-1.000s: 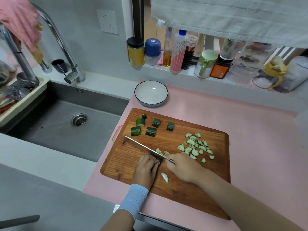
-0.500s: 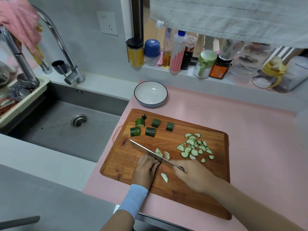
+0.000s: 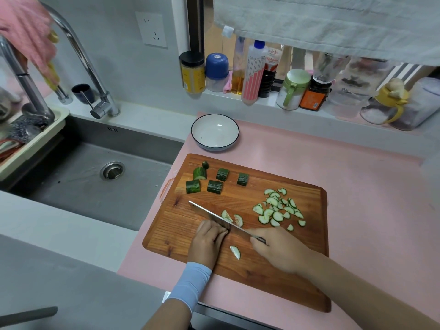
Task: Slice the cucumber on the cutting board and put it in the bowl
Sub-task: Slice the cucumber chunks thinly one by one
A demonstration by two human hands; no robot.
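Pale blue, perhaps elastic sleeve (image 3: 190,285) above left hand (image 3: 207,244).

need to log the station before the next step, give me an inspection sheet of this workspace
surface: wooden cutting board on pink mat beside sink
job's things: cucumber chunks at board's far edge; slices piled at right; bowl empty beyond board
clutter: one stray slice near the hands
grippers: right hand grips knife; left hand curled beside blade, what it holds hidden
cables: nothing seen
surroundings: bottles and jars on ledge, faucet, wall socket
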